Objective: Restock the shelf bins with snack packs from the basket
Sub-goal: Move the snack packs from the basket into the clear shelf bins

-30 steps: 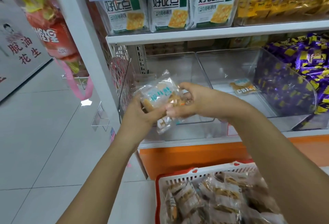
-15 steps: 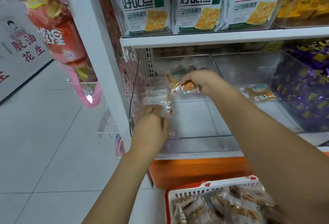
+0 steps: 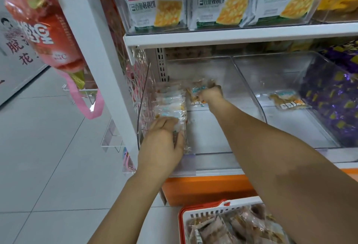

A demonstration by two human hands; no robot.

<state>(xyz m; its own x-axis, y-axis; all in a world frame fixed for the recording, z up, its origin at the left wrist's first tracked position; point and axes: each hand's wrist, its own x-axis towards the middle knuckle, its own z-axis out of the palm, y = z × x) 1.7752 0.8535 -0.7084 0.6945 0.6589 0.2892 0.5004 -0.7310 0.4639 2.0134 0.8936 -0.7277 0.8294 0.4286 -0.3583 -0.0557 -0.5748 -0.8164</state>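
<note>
A clear plastic shelf bin (image 3: 249,90) stands on the lower shelf. Along its left wall stands a row of clear snack packs (image 3: 170,106). My left hand (image 3: 161,143) grips the nearest pack of that row at the bin's front. My right hand (image 3: 210,94) reaches deep into the bin and holds a clear pack with blue print (image 3: 195,90) near the back. A white basket with a red rim (image 3: 181,222), full of snack packs (image 3: 228,228), sits on the floor at the bottom right, partly hidden by my right arm.
A second clear bin (image 3: 286,69) to the right holds one snack pack (image 3: 288,100). Purple-wrapped sweets (image 3: 333,96) fill the bin beyond. Green and white cracker packs (image 3: 215,1) line the upper shelf. A red bag (image 3: 48,30) hangs at the left. The tiled aisle floor (image 3: 48,156) lies left.
Both hands carried the packs from in front of the bin into it. My right hand has gone further back; my left hand has settled at the front of the row.
</note>
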